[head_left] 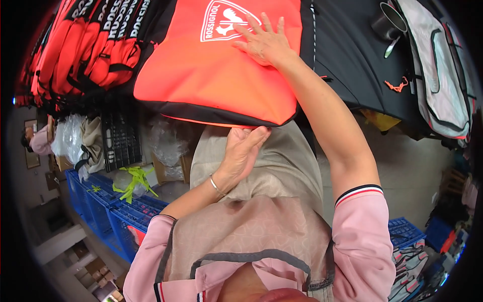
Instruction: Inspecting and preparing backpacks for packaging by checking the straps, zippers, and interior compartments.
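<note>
Right hand (266, 45) spread flat, palm down, on large red-orange fabric bag (211, 75) with black fabric trim (201, 111); left hand (241, 155) against near edge, fingertips partly hidden, cannot tell whether pinching. Probably best: even palm pressure, near edge steadied. Bag lies straight ahead, trimmed end nearest, long axis apparently running away, far end out of view; white printed crest's (221, 25) top points left.

On the table (347, 63), the bag (216, 75) lies between piled bags (83, 60) at left and a cup (387, 24) at right.
</note>
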A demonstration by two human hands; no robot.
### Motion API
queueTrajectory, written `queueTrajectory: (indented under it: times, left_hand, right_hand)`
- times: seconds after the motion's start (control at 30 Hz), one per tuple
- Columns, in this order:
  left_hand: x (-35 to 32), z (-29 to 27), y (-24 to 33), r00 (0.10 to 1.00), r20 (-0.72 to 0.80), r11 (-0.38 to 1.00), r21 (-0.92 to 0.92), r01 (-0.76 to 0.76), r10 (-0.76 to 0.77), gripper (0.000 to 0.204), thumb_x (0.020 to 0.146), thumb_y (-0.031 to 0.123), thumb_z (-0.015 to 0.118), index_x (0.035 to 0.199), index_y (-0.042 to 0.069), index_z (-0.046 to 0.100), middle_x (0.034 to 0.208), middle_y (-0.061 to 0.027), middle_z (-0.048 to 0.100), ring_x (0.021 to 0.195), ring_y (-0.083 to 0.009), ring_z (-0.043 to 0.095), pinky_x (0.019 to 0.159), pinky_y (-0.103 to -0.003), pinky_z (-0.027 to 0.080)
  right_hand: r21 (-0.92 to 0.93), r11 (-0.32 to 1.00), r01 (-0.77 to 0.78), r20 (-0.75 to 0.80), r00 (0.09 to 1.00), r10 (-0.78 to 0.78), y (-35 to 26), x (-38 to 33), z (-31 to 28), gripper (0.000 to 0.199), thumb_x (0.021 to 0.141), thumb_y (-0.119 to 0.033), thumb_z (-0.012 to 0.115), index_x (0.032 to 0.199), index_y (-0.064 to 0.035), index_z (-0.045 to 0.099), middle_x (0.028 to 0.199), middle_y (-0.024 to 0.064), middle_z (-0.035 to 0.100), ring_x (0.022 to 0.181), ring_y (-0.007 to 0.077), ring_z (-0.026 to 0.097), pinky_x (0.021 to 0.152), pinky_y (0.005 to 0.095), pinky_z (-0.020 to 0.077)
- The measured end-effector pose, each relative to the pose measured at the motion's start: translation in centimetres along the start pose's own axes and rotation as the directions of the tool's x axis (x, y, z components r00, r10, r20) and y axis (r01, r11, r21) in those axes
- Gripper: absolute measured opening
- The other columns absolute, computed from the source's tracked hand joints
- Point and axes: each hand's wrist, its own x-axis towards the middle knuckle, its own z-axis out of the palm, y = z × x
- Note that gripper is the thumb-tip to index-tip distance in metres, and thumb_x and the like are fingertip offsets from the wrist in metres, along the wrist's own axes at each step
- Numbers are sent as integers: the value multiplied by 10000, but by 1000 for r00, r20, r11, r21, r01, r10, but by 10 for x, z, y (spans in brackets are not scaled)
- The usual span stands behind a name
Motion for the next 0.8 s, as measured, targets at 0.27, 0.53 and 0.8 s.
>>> queueTrajectory:
  times: [0.27, 0.53, 0.8]
  left_hand:
    - [23, 2, 17, 971, -79, 959, 158, 234, -223, 241, 807, -24, 732, 953, 115, 600, 844, 46, 595, 666, -40, 505, 530, -203, 342]
    - [23, 41, 50, 984, 84, 911, 396, 111, -156, 317, 770, -65, 733, 1042, 53, 624, 973, -24, 641, 797, -90, 588, 662, -236, 465]
    - [-3, 27, 65, 997, -26, 960, 273, -65, 75, 249, 772, -63, 680, 975, 38, 578, 834, 20, 539, 685, -85, 489, 593, -241, 389]
  right_hand:
    - [142, 990, 20, 98, 995, -34, 8, 9, -4, 665, 955, -664, 288, 1539, -365, 186, 1634, 21, 45, 1495, 341, 24, 1167, 619, -27]
    - [272, 962, 7, 250, 965, -78, 9, 20, -25, 693, 926, -706, 304, 1532, -385, 202, 1635, 20, 37, 1488, 382, 8, 1125, 685, -37]
    - [352, 935, -51, 380, 920, -93, -30, 26, -63, 762, 875, -776, 302, 1528, -396, 200, 1634, 58, 7, 1474, 433, -25, 1019, 815, -7]
